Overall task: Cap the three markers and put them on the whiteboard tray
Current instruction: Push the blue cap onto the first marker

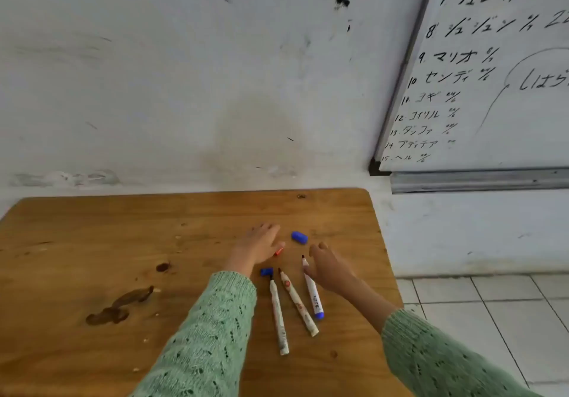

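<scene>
- Three uncapped markers (295, 302) lying fanned on wooden tabletop (92, 242), tips toward 12 o'clock.
- Left hand (257, 247) spread flat, palm down, at 11 o'clock from the markers, partly covering an orange cap (279, 251).
- Right hand (331, 268) loosely curled, empty, touching the rightmost marker's upper barrel.
- Blue cap (299, 237) between the hands; second blue cap (266, 272) beside the left marker's tip.
- Whiteboard tray (477, 181) well apart at 2 o'clock.
</scene>
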